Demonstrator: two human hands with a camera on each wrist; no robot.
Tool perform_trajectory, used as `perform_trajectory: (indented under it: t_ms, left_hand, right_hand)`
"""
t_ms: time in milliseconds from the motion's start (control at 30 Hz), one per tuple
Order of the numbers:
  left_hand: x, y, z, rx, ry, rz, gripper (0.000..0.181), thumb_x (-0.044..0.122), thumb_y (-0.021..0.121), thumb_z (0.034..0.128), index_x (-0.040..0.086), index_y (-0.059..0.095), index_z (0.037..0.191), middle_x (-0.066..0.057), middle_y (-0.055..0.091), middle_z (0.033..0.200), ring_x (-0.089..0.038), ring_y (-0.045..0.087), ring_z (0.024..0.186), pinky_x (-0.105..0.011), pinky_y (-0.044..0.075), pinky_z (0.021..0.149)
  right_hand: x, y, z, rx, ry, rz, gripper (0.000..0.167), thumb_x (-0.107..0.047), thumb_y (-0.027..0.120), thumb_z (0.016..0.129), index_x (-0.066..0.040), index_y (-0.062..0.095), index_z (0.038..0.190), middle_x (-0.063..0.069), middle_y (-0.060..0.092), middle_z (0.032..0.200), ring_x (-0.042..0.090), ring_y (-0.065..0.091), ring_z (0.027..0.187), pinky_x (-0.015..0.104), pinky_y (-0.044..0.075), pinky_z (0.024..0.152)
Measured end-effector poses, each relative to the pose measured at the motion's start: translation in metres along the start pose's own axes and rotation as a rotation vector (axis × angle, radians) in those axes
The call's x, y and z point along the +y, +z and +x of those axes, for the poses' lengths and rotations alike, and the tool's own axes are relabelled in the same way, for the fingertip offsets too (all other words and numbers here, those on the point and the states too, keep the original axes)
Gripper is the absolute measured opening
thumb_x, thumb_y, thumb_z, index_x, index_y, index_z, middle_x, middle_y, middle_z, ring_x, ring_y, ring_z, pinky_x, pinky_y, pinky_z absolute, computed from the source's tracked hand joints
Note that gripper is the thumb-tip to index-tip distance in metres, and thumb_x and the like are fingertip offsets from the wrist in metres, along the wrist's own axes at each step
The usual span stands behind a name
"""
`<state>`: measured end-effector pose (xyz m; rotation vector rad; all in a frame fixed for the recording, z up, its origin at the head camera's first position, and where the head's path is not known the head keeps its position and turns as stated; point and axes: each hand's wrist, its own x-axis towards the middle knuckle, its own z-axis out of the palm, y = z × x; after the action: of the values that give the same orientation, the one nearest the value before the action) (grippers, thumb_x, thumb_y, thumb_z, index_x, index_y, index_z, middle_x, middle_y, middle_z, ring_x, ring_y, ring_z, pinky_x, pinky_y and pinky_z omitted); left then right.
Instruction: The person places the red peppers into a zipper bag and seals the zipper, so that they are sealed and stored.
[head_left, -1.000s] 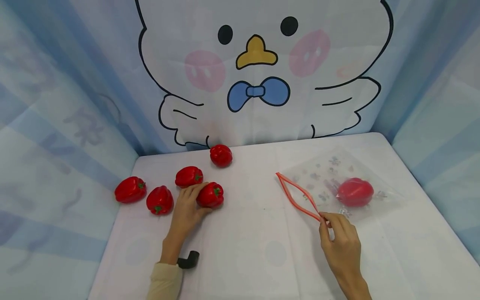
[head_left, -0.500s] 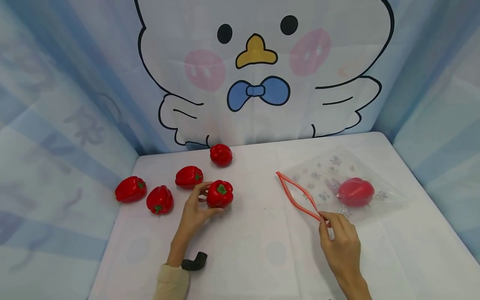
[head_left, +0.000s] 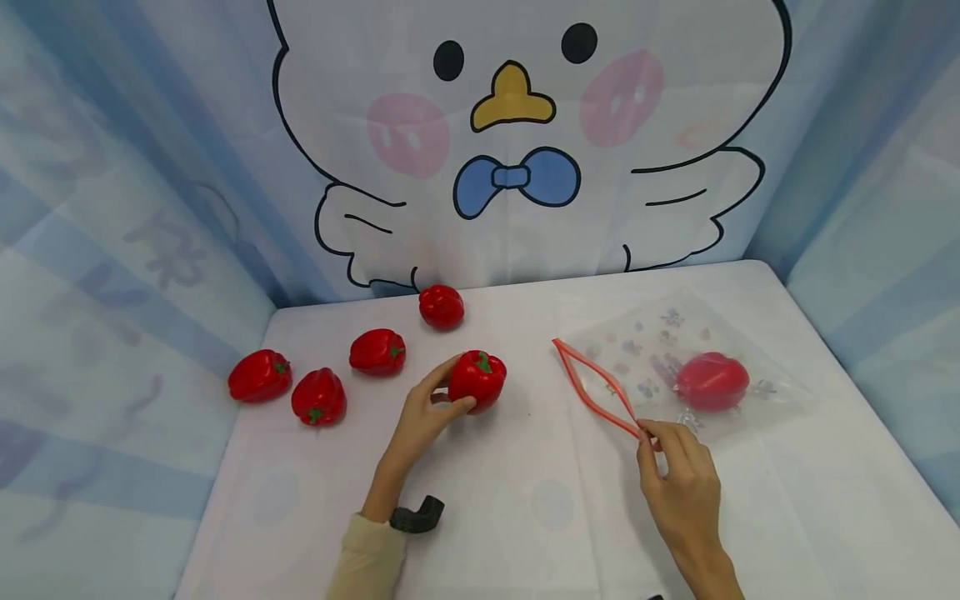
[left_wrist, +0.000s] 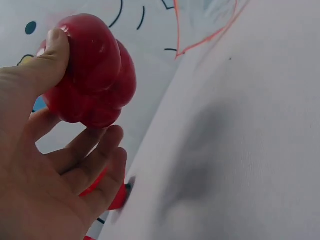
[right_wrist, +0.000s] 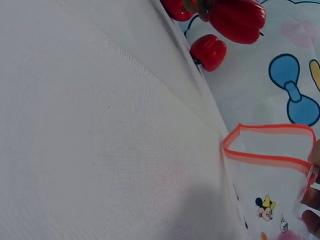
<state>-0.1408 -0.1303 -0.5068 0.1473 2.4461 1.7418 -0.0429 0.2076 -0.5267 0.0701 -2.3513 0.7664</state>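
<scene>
My left hand (head_left: 422, 417) grips a red bell pepper (head_left: 480, 382) with a green stem between thumb and fingers. The left wrist view shows that pepper (left_wrist: 95, 70) lifted off the table, with its shadow below. On the right, my right hand (head_left: 681, 483) pinches the orange-red rim (head_left: 600, 407) of a clear zip bag near its lower corner. The bag's mouth gapes toward the left. Inside the printed clear bag (head_left: 637, 342) lies another red pepper (head_left: 712, 382). In the right wrist view, only fingertips (right_wrist: 312, 200) show at the bag's edge.
Several more red peppers sit on the left of the white table (head_left: 525, 517): one at the far left (head_left: 260, 376), one nearer (head_left: 318, 397), one behind (head_left: 377, 352) and one at the back edge (head_left: 442, 307). A patterned curtain (head_left: 525, 233) hangs behind.
The left hand has picked up the bell pepper from among the others and carried it right, toward the bag. The right hand keeps its pinch on the bag's rim in place.
</scene>
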Motion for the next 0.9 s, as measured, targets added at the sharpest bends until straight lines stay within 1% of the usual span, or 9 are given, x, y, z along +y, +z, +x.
perform_trajectory:
  t_ms: [100,200,300,467,600,667,800,900]
  left_hand:
    - [0.003,0.012,0.005,-0.04,-0.006,-0.015,0.067,0.03,0.076,0.0962,0.019,0.048,0.157,-0.008,0.058,0.152,-0.027,0.053,0.136,-0.04,0.053,0.106]
    - [0.008,0.025,0.009,-0.076,0.006,-0.025,0.063,0.034,0.07,0.0999,0.015,0.048,0.156,-0.01,0.059,0.151,-0.029,0.055,0.134,-0.04,0.053,0.105]
    - [0.012,0.037,0.012,-0.1,0.013,-0.029,0.06,0.04,0.065,0.1022,0.015,0.05,0.155,-0.009,0.06,0.15,-0.027,0.054,0.133,-0.037,0.051,0.101]
    - [0.018,0.056,0.016,-0.138,0.01,-0.018,0.06,0.05,0.059,0.1027,0.016,0.053,0.152,-0.007,0.061,0.147,-0.025,0.054,0.128,-0.036,0.053,0.096]
    - [0.024,0.069,0.018,-0.167,-0.012,0.001,0.065,0.057,0.058,0.1007,0.017,0.054,0.152,-0.006,0.062,0.145,-0.024,0.056,0.125,-0.039,0.057,0.094]
    - [0.027,0.075,0.019,-0.179,-0.026,0.011,0.066,0.06,0.058,0.0994,0.018,0.055,0.151,-0.005,0.063,0.143,-0.023,0.056,0.122,-0.039,0.057,0.092]
    - [0.031,0.088,0.021,-0.201,-0.035,0.032,0.068,0.062,0.057,0.0986,0.017,0.057,0.149,-0.004,0.065,0.135,-0.021,0.057,0.116,-0.036,0.056,0.087]
    - [0.034,0.097,0.024,-0.219,-0.033,0.05,0.067,0.062,0.056,0.099,0.016,0.058,0.148,-0.004,0.066,0.132,-0.019,0.058,0.115,-0.036,0.054,0.088]
  right_hand:
    - [-0.001,0.0,0.0,0.01,0.001,0.005,0.021,0.0,0.074,0.089,0.001,0.075,0.11,0.013,0.072,0.098,0.024,0.061,0.081,0.025,0.042,0.077]
    - [-0.001,0.001,0.0,0.012,0.003,0.006,0.021,0.0,0.074,0.089,0.001,0.075,0.11,0.013,0.072,0.098,0.024,0.061,0.081,0.025,0.042,0.077]
    - [-0.001,0.001,0.001,0.013,0.003,0.006,0.022,0.001,0.073,0.089,0.001,0.075,0.111,0.013,0.072,0.098,0.024,0.061,0.081,0.025,0.042,0.077]
    - [-0.001,0.002,0.001,0.026,-0.01,0.008,0.023,0.003,0.074,0.088,0.002,0.075,0.11,0.013,0.072,0.097,0.024,0.062,0.079,0.024,0.042,0.075]
    - [-0.001,0.002,0.003,0.016,-0.01,0.004,0.021,0.0,0.073,0.09,0.001,0.075,0.111,0.013,0.073,0.097,0.023,0.062,0.08,0.023,0.042,0.075]
    - [-0.002,0.001,0.003,0.007,-0.008,0.003,0.02,-0.001,0.072,0.091,0.0,0.075,0.111,0.013,0.073,0.098,0.023,0.062,0.081,0.023,0.043,0.075]
    - [-0.002,0.002,0.004,0.033,-0.034,0.013,0.02,0.0,0.072,0.09,0.001,0.075,0.109,0.013,0.072,0.096,0.023,0.061,0.079,0.023,0.043,0.074]
    - [-0.002,0.003,0.004,0.051,-0.053,0.02,0.02,0.002,0.072,0.088,0.002,0.075,0.108,0.013,0.072,0.095,0.023,0.061,0.078,0.023,0.043,0.074]
